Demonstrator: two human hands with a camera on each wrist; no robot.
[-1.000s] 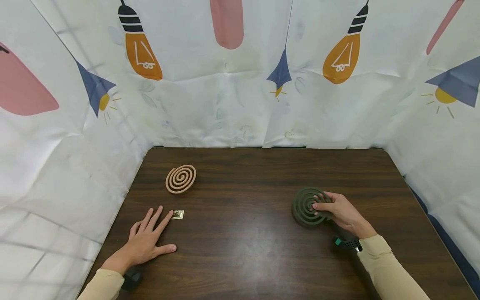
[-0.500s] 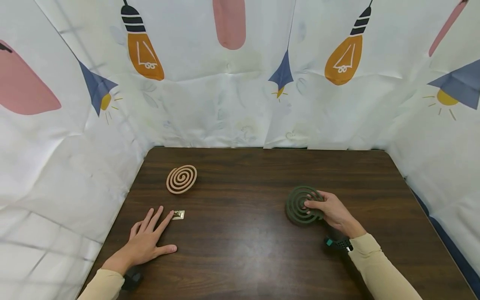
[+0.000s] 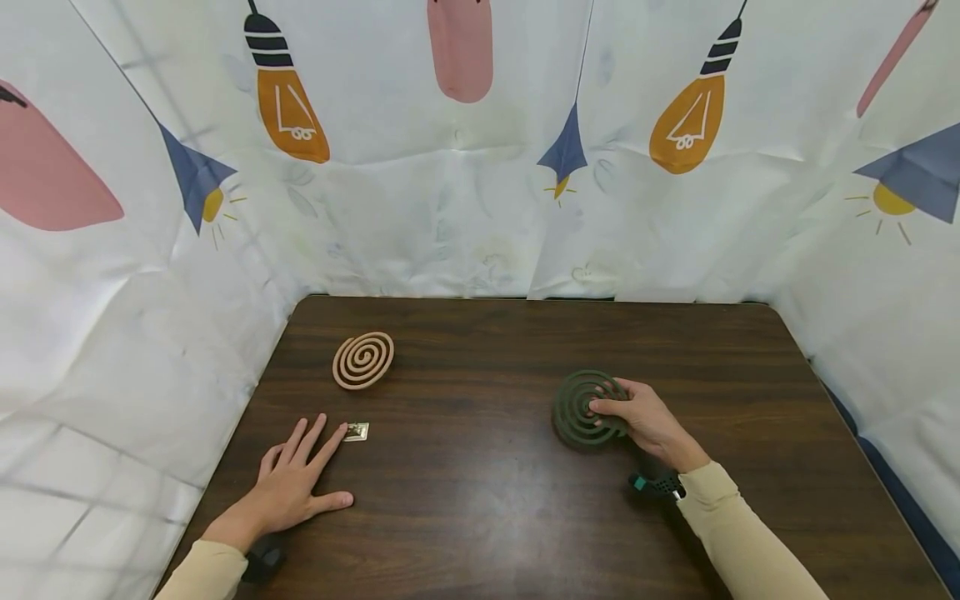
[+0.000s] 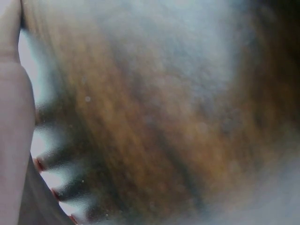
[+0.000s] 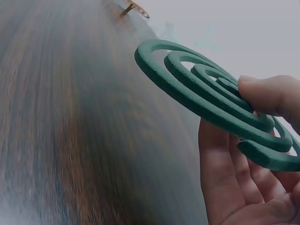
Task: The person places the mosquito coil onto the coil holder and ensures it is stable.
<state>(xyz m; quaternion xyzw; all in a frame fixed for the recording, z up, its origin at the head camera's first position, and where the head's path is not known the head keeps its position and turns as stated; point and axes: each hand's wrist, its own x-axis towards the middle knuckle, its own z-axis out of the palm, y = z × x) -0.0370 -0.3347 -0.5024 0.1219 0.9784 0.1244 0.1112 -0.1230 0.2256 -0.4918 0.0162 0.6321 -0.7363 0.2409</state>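
My right hand (image 3: pixel 652 425) pinches a dark green mosquito coil (image 3: pixel 567 408) above the right half of the table. In the right wrist view the thumb (image 5: pixel 267 93) presses the coil's top near its centre, with the other fingers underneath. At left, my left hand (image 3: pixel 285 493) rests on the table with fingers spread. Its index fingertip touches the left edge of a small shiny metal plate (image 3: pixel 358 432), which looks like a coil stand. Farther back lies a tan mosquito coil (image 3: pixel 342 367), which the right wrist view shows raised on a small support (image 5: pixel 127 10). The left wrist view is blurred.
The dark wood-grain table (image 3: pixel 480 500) has rounded far corners. White printed fabric (image 3: pixel 450 217) hangs behind it and along both sides. A dark band is worn on each wrist.
The right hand has carried the green coil leftward across the table. The left hand, the metal plate and the tan coil have stayed in place.
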